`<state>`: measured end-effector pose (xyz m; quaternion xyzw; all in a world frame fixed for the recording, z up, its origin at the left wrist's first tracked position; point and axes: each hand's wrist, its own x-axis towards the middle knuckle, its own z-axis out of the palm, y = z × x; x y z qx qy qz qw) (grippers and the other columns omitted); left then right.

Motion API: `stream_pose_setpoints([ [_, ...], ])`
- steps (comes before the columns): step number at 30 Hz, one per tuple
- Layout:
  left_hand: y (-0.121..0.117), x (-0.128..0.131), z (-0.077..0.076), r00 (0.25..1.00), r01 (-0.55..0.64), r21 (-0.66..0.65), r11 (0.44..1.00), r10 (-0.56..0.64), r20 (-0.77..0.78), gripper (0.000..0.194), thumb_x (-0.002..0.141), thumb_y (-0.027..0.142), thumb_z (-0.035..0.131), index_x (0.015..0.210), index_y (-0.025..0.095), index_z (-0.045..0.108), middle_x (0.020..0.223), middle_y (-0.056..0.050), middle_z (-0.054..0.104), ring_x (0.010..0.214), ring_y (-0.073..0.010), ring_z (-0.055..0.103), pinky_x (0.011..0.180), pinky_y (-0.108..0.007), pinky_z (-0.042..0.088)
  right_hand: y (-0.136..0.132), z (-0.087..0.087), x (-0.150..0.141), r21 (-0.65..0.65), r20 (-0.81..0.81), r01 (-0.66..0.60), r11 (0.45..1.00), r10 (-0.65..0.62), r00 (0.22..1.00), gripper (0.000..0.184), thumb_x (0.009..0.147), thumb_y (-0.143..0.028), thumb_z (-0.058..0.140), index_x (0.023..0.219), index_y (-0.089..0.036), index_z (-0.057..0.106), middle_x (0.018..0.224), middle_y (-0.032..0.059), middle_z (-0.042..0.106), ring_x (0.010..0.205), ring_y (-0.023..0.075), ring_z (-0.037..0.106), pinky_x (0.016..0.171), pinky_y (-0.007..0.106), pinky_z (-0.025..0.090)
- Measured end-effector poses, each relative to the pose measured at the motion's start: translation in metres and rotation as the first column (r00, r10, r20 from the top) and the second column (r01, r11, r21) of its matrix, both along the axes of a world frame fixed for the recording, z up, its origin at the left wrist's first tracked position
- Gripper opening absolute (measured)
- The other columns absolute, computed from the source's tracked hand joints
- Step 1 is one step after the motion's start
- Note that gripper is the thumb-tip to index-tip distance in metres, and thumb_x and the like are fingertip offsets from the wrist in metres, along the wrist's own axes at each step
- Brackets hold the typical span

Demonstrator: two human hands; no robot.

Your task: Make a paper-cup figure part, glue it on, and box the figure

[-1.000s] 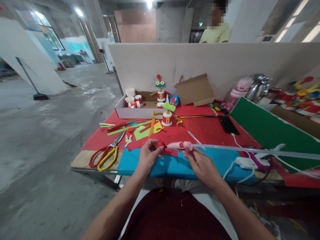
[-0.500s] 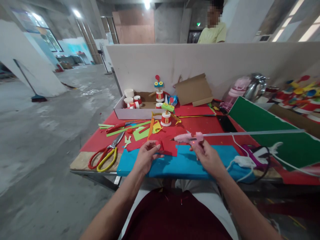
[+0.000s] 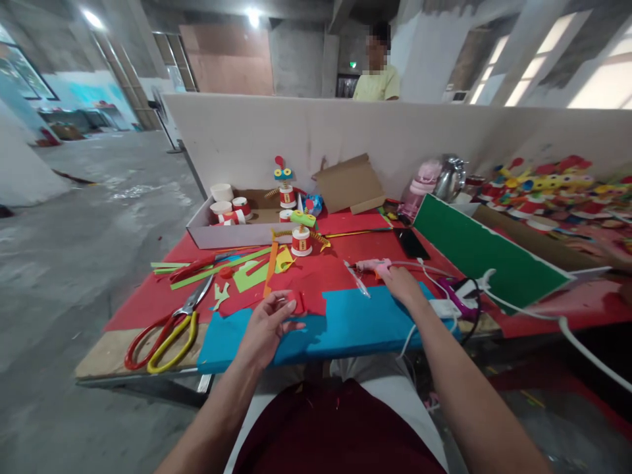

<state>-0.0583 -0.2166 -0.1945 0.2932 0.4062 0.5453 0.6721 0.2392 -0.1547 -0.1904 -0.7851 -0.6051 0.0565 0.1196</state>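
My left hand [image 3: 269,321] pinches a small red paper piece [image 3: 298,301], apparently curled, above the blue board. My right hand [image 3: 402,284] is closed around the pink hot glue gun [image 3: 374,265], which is low over the red table covering, its nozzle pointing left. Beside the nozzle lies a clear pen-like item [image 3: 362,284]. Just beyond my left hand stands a paper-cup figure [image 3: 301,241] with a green head and spring-like arms. Red and yellow-handled scissors [image 3: 170,332] rest to the left of that hand.
An open box [image 3: 222,237] with paper cups stands at the back left, near a second cup figure [image 3: 287,196]. Green paper strips [image 3: 217,271] lie scattered. A green panel [image 3: 486,253], phone [image 3: 411,243] and power strip [image 3: 447,308] occupy the right. A person [image 3: 378,82] is behind the partition.
My right hand has lowered the glue gun toward the tabletop. My left hand still holds the red paper piece. The whole view has swung to the right.
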Motion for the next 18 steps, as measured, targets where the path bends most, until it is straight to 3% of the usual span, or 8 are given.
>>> stream_pose_setpoints([
  [4, -0.002, 0.0, 0.003, 1.0, -0.015, 0.002, 1.0, 0.015, 0.008, 0.044, 0.053, 0.028, 0.086, 0.087, 0.018, 0.06, 0.069, 0.005, 0.06, 0.06, -0.0121, 0.063, 0.053, -0.026, 0.058, -0.001, 0.004, -0.002, -0.018, 0.032, 0.042, 0.999, -0.042, 0.999, 0.034, 0.09, -0.036, 0.049, 0.105, -0.008, 0.061, 0.104, 0.0242, 0.067, 0.099, 0.0323, 0.064, 0.078, 0.036, 0.046],
  [7, -0.003, 0.0, 0.005, 0.998, -0.05, -0.004, 0.999, 0.05, 0.042, 0.047, 0.051, 0.029, 0.087, 0.086, 0.018, 0.059, 0.068, 0.005, 0.059, 0.061, -0.0123, 0.063, 0.053, -0.026, 0.058, -0.008, 0.006, -0.02, 0.184, -0.024, 0.001, 0.983, 0.004, 1.0, 0.033, 0.088, -0.033, 0.05, 0.107, -0.009, 0.061, 0.107, 0.0237, 0.065, 0.104, 0.0333, 0.061, 0.084, 0.043, 0.046],
  [9, -0.002, 0.002, 0.005, 0.995, -0.075, -0.006, 0.997, 0.075, 0.064, 0.048, 0.05, 0.03, 0.087, 0.086, 0.018, 0.058, 0.069, 0.004, 0.06, 0.063, -0.0128, 0.063, 0.053, -0.026, 0.058, -0.019, 0.004, -0.045, 0.361, -0.222, -0.121, 0.925, 0.211, 0.952, 0.031, 0.089, -0.031, 0.046, 0.107, -0.013, 0.062, 0.11, 0.0188, 0.066, 0.106, 0.0285, 0.06, 0.091, 0.043, 0.046],
  [11, -0.002, 0.005, 0.005, 0.992, -0.103, -0.001, 0.995, 0.103, 0.077, 0.048, 0.051, 0.031, 0.087, 0.087, 0.018, 0.057, 0.071, 0.004, 0.061, 0.064, -0.013, 0.063, 0.054, -0.026, 0.058, -0.034, 0.0, -0.076, 0.42, -0.5, -0.208, 0.883, 0.416, 0.76, 0.034, 0.089, -0.032, 0.043, 0.112, -0.016, 0.062, 0.113, 0.0142, 0.067, 0.107, 0.0243, 0.061, 0.093, 0.041, 0.047],
  [14, -0.001, 0.009, 0.004, 0.986, -0.144, 0.013, 0.99, 0.142, 0.084, 0.05, 0.05, 0.031, 0.086, 0.088, 0.018, 0.057, 0.072, 0.003, 0.061, 0.064, -0.0121, 0.062, 0.053, -0.025, 0.057, -0.056, -0.008, -0.119, 0.352, -0.791, -0.316, 0.881, 0.461, 0.403, 0.038, 0.089, -0.037, 0.046, 0.121, -0.022, 0.06, 0.12, 0.0095, 0.066, 0.11, 0.0221, 0.061, 0.095, 0.041, 0.047],
  [16, -0.002, 0.011, 0.004, 0.984, -0.161, 0.028, 0.987, 0.158, 0.076, 0.051, 0.05, 0.032, 0.086, 0.088, 0.017, 0.056, 0.073, 0.003, 0.06, 0.065, -0.0117, 0.061, 0.054, -0.025, 0.057, -0.064, -0.013, -0.137, 0.348, -0.86, -0.299, 0.889, 0.429, 0.277, 0.04, 0.087, -0.041, 0.051, 0.122, -0.024, 0.061, 0.126, 0.0084, 0.063, 0.115, 0.0226, 0.058, 0.1, 0.041, 0.044],
  [18, -0.002, 0.013, 0.003, 0.985, -0.164, 0.046, 0.985, 0.161, 0.061, 0.052, 0.05, 0.033, 0.086, 0.088, 0.017, 0.054, 0.073, 0.003, 0.06, 0.065, -0.012, 0.061, 0.055, -0.026, 0.057, -0.067, -0.018, -0.145, 0.365, -0.871, -0.27, 0.891, 0.429, 0.238, 0.04, 0.087, -0.043, 0.053, 0.121, -0.025, 0.063, 0.129, 0.0074, 0.061, 0.12, 0.0235, 0.055, 0.104, 0.041, 0.041],
])
